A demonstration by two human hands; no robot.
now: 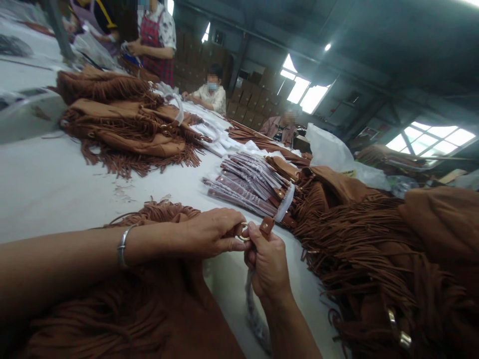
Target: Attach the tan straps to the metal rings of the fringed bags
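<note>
Right there, just on the near side of the bundle of wrapped straps (243, 184), I see two bare hands meeting over a small gold ring (243, 239). The left hand (209, 232) reaches across with thumb and fingers pinching the ring; a silver bangle (121, 247) circles that wrist. The right hand (271, 264) is curled around a strap (267, 227), its thumb tip up against the ring, the brown studded end poking out above the fist and a wrapped length dangling below. Whether strap and ring are joined, I can't tell from here.

Nearer than the bundle and to its left, a brown fringed bag (179, 304) lies beneath the left forearm. A white band (285, 202) hugs the bundle's right end, and beside that sprawls a heap of fringed brown pieces (355, 239). Left of the bundle and farther off sits a stack of similar bags (130, 139). Well beyond it, a co-worker in a red checked apron (151, 35) stands by the table (75, 184).
</note>
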